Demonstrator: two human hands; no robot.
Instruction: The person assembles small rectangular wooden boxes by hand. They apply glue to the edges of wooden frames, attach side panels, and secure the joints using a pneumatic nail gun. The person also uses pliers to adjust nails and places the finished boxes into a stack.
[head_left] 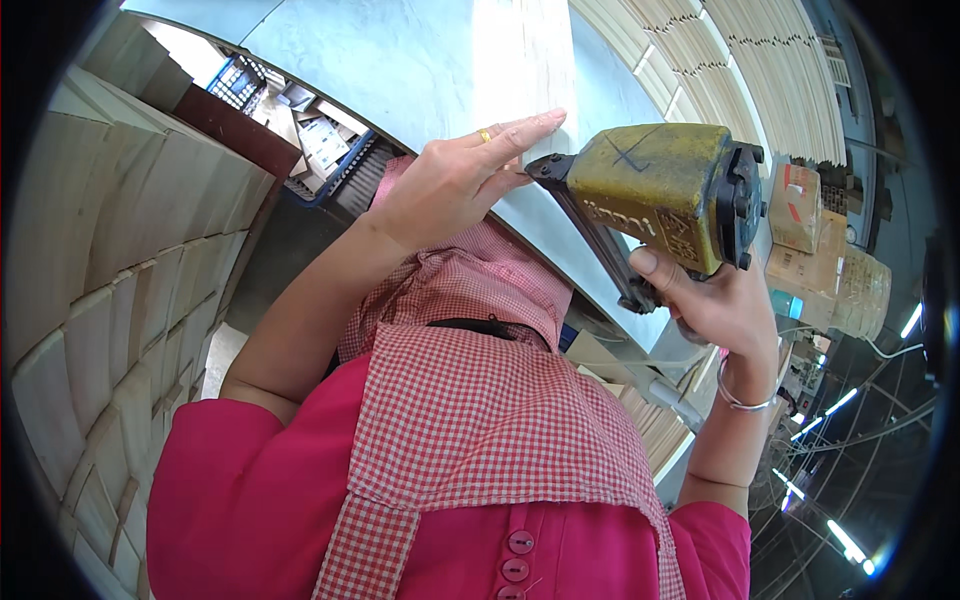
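My right hand (pixel 725 305) is wrapped round the handle of a worn yellow and black pneumatic nail gun (pixel 645 180). The gun lies across the picture, its dark nose pointing left, close to the fingertips of my other hand. Stretched out with fingers together, my left hand (pixel 455 180) rests at the near end of a pale wooden board (pixel 525 60). That board lies on a light blue-grey tabletop (pixel 370 65), partly washed out by glare. The gun's nose and my left fingers hide the board's near end, so contact between nose and wood cannot be made out.
Stacked wooden pieces (pixel 130 210) rise on the left. Beneath the table edge a blue plastic crate (pixel 345 165) holds scraps. Thin wooden slats (pixel 770 70) are piled at the far right, near cardboard boxes (pixel 800 215). More boards (pixel 645 420) lean below the table by my right arm.
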